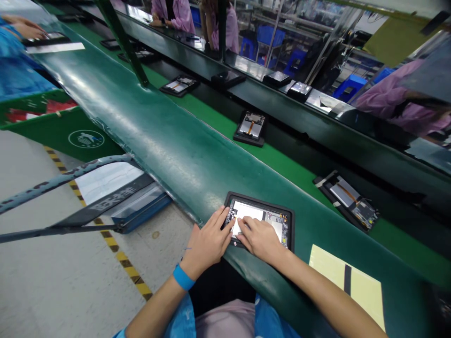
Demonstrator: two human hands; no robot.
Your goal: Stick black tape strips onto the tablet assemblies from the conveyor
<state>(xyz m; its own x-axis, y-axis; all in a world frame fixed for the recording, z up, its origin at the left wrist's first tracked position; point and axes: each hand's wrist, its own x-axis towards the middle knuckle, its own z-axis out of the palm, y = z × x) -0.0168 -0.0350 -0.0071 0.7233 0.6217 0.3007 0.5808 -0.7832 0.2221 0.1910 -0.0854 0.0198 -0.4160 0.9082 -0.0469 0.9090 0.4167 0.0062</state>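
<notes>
Below and ahead of the person, desk: glossy green, ran diagonally from upper left to lower right.
Strip: brighter green, ran along the desk's far side, carried several opened units in black trays; nearest one lay askew to the right.
Bin: green, at left beside the desk, red and white scraps inside.
Co-worker's blue sleeve: upper left; that person's hand was at another dark tray.
Yellow sheet: lay on the desk right of the work, black band across it.
Black tray: on the desk, right in front of the person.
Opened device: sat inside that tray, boards exposed, partly covered by the hands.
Left hand: fingers extended, laid over the left edge of tray and device, not closed.
Right hand: fingers bent, tips at the white panel; couldn't tell if pinching anything.
White panel: left part of the device.
Wristband: blue, left wrist.
</notes>
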